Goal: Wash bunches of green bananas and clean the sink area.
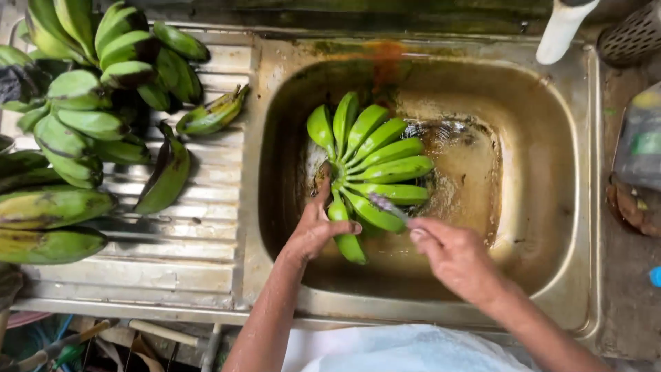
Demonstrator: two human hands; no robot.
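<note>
A fan-shaped hand of green bananas (372, 162) lies in the metal sink (544, 227), in shallow murky water. My left hand (313, 227) grips it at the stem end, thumb across the lowest banana. My right hand (454, 258) holds a small brush (387, 204) whose bristled end rests against the lower bananas.
More bunches of green bananas (89, 96) and loose ones (169, 176) lie on the ridged drainboard (193, 255) at the left. A knife (138, 231) rests there too. A white bottle (561, 27), a perforated holder (633, 34) and a plastic container (640, 141) stand at the right.
</note>
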